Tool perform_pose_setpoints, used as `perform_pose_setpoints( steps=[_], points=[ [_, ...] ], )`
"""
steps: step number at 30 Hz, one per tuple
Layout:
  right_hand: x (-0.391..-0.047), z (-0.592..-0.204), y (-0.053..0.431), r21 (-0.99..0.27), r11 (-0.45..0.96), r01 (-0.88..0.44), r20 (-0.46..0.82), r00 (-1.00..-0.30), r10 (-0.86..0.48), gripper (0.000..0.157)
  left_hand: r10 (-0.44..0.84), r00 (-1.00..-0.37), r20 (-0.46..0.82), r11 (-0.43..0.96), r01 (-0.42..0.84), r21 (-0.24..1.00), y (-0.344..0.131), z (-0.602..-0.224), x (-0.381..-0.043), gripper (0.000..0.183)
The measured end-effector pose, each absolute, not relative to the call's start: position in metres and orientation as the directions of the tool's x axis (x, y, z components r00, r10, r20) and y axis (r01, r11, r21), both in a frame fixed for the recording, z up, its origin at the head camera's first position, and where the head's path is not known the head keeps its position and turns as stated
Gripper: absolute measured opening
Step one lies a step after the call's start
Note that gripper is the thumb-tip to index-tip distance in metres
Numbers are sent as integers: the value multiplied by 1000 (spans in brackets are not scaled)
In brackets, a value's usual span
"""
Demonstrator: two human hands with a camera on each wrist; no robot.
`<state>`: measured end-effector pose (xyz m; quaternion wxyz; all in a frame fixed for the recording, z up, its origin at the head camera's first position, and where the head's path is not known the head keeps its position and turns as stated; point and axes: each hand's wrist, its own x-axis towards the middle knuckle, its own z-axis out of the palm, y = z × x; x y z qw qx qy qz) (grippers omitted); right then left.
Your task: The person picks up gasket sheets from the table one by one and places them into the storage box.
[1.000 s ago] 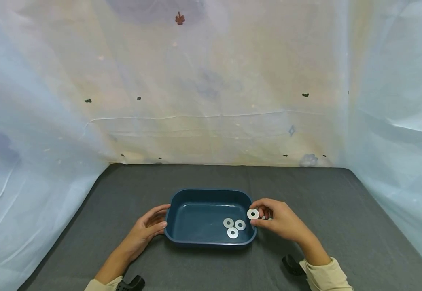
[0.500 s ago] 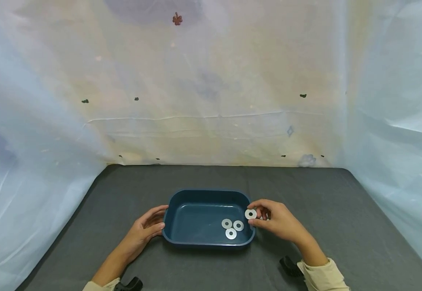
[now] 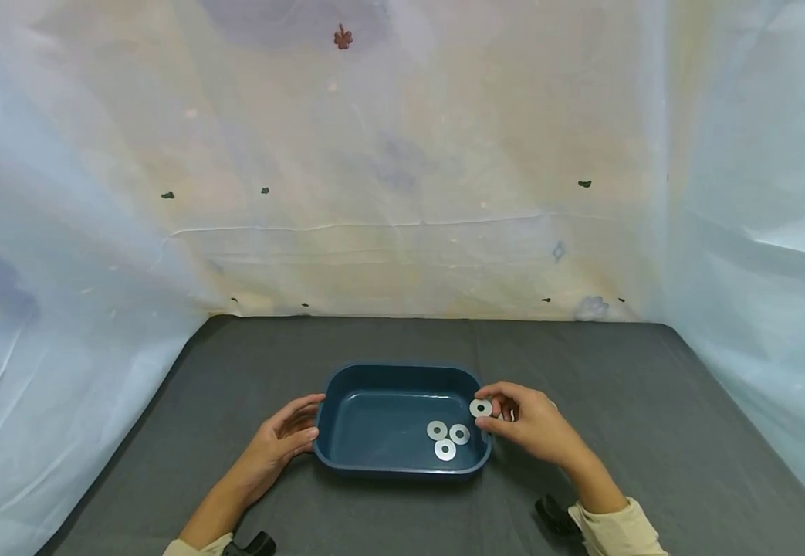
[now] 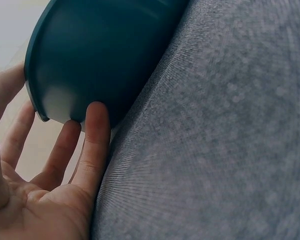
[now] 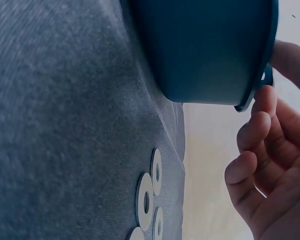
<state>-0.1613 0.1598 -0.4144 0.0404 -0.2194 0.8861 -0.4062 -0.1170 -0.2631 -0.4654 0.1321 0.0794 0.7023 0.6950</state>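
Washer [image 3: 474,408] at the right rim of the blue tray [image 3: 374,432], apparently pinched by the right hand [image 3: 537,421], hardly moved since half a second ago; three washers [image 3: 451,450] lie inside; left hand [image 3: 273,448] rests extended fingers against the opposite end.

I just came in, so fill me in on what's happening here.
A person's right grip pinches a pale flat ring at the right rim of a blue tray, which stands on a gray cloth. The left grip rests against the tray's left end. Three similar rings lie in the tray, and the right wrist view shows further rings lying on the cloth beside it.
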Motion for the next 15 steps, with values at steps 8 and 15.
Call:
perform_pose_setpoints(
  steps=[8, 15],
  points=[
    [-161, -418, 159, -743, 560, -367, 104, -889, -445, 39, 285, -954, -87, 31, -82, 996, -263, -466, -116, 56],
    [-162, -413, 164, -748, 554, -366, 112, -892, -438, 37, 289, -954, -80, 41, -72, 997, -265, -467, -118, 55]
  ],
)
